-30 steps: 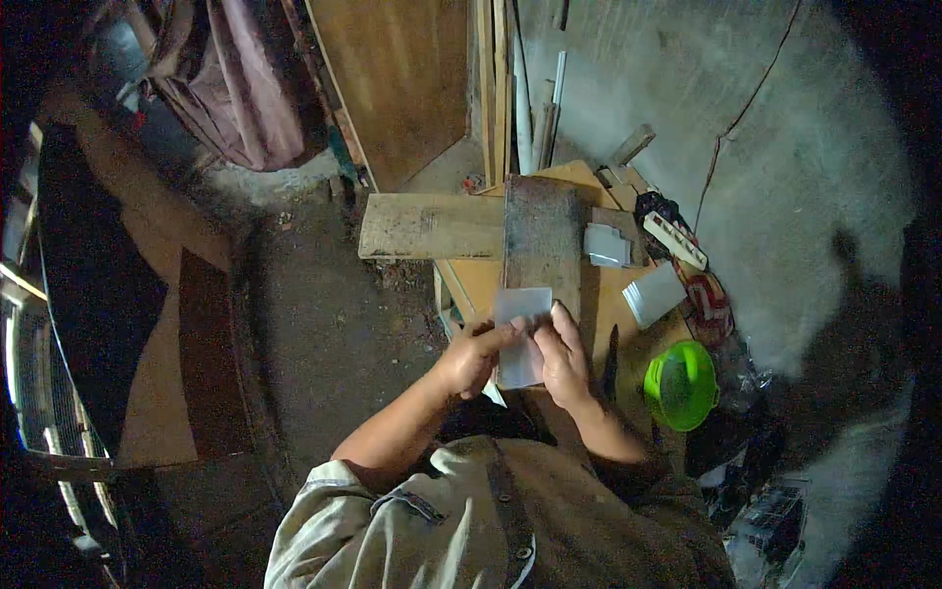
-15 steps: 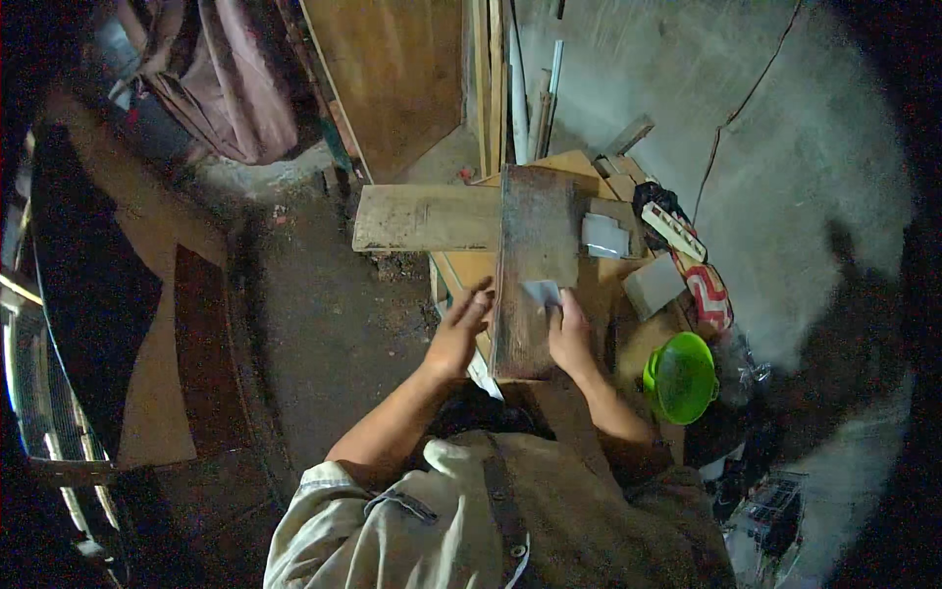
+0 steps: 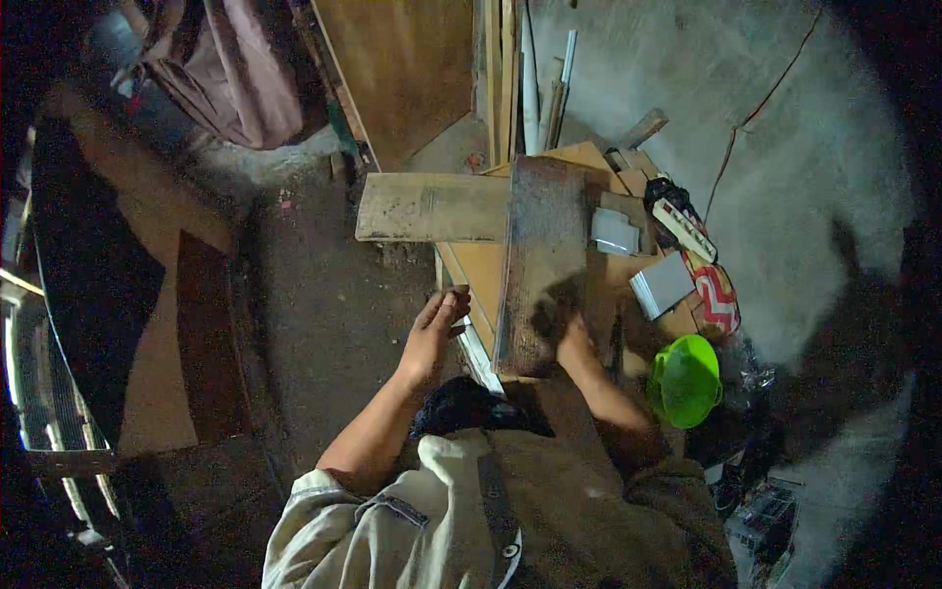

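Observation:
A dark, worn wooden board (image 3: 545, 226) lies lengthwise in front of me, crossing a paler plank (image 3: 427, 208). My left hand (image 3: 438, 319) hovers just left of the board, its fingers curled in against the thumb; whatever they might hold is too small to make out. Over the board's near right part is my right hand (image 3: 574, 342), low and in shadow, its fingers dark and blurred. To the right of the board are a loose pile of whitish cards (image 3: 615, 232) and a thicker stack of pale sheets (image 3: 662, 286).
A green plastic basket (image 3: 687, 381) stands at the right, near a red-and-white zigzag cloth (image 3: 718, 297) and a white power strip (image 3: 685, 231). Wooden strips (image 3: 500, 88) lean at the back beside a brown panel (image 3: 407, 79). A cracked grey wall (image 3: 785, 157) rises on the right.
The pale sheet that was in my right hand no longer shows. My right hand has come down nearer to me; my left hand has drawn away leftward from the board, its fingers curling in.

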### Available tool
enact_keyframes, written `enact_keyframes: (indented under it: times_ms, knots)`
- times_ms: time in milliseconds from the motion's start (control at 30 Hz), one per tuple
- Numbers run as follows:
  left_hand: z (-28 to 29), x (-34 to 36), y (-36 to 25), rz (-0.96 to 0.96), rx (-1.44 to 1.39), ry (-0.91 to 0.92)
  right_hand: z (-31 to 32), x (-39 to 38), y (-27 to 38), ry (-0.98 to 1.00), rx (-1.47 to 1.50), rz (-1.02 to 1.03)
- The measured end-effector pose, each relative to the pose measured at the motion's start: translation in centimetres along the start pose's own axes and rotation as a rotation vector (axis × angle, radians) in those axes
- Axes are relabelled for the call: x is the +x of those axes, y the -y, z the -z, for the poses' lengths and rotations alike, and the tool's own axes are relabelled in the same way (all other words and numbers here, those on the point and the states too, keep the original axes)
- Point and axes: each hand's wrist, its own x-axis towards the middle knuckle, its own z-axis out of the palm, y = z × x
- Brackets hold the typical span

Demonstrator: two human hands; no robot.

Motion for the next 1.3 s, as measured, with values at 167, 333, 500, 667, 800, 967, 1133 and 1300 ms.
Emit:
enact_keyframes:
  times_ms: [167, 333, 500, 667, 800, 967, 1133, 1300]
  knots:
    - [3.0, 0.6, 2.2, -0.041, -0.061, -0.033, 0.0, -2.2, 18.5, 0.164, -0.693, 0.059]
    - [1.8, 0.7, 2.0, -0.030, -0.030, 0.058, 0.2, -1.9, 15.8, 0.083, -0.566, 0.019]
    - [-0.1, 0.9, 2.2, -0.019, -0.020, 0.126, -1.0, -2.1, 17.9, -0.166, -0.273, 0.182]
    - [-1.9, 0.2, 0.9, 0.057, -0.325, 0.264, -0.8, -5.8, 28.4, 0.154, 0.518, 0.092]
    - [-3.5, -1.9, -3.1, 0.184, -0.158, 0.300, -0.8, -6.6, 30.2, 0.279, 0.626, 0.051]
    - [-4.0, -2.4, -4.0, 0.225, -0.186, 0.203, -1.2, -7.2, 30.5, 0.171, 0.373, 0.266]
    - [-3.3, -2.1, -2.4, 0.190, -0.229, 0.383, 0.1, -8.3, 32.7, 0.299, 0.258, 0.271]
    - [-3.7, -2.2, -3.1, 0.114, -0.475, 0.400, 1.7, -9.6, 32.4, 0.301, 0.015, 0.191]
